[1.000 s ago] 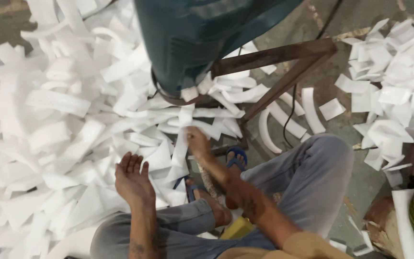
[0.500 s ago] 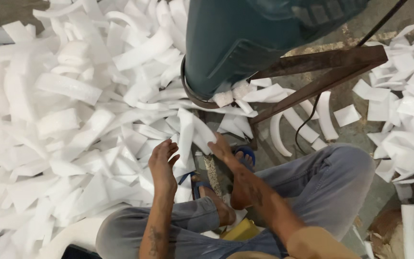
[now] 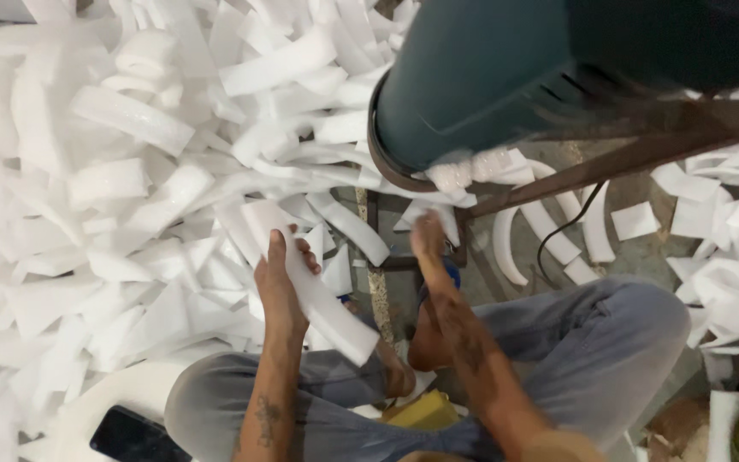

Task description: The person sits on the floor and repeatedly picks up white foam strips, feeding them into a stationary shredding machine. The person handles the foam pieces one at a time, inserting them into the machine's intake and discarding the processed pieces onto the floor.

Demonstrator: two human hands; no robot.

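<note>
My left hand (image 3: 282, 278) grips a long curved white foam strip (image 3: 318, 291) that slants from the pile down toward my lap. My right hand (image 3: 428, 241) reaches forward to the foam scraps (image 3: 472, 171) lying under the mouth of the teal machine drum (image 3: 481, 81); whether its fingers hold a piece is hidden. I sit with knees in grey trousers (image 3: 592, 342) spread on either side of the machine's frame.
A large heap of white foam offcuts (image 3: 113, 171) fills the left side, and more offcuts (image 3: 729, 222) lie at right. A brown metal frame (image 3: 609, 162) carries the drum. A black cable (image 3: 562, 231) hangs down. A dark phone (image 3: 134, 435) lies on a white seat (image 3: 109, 398).
My left hand has closed on a foam strip and lifted it from the pile. My right hand has stretched further toward the drum. The view has moved nearer the machine.
</note>
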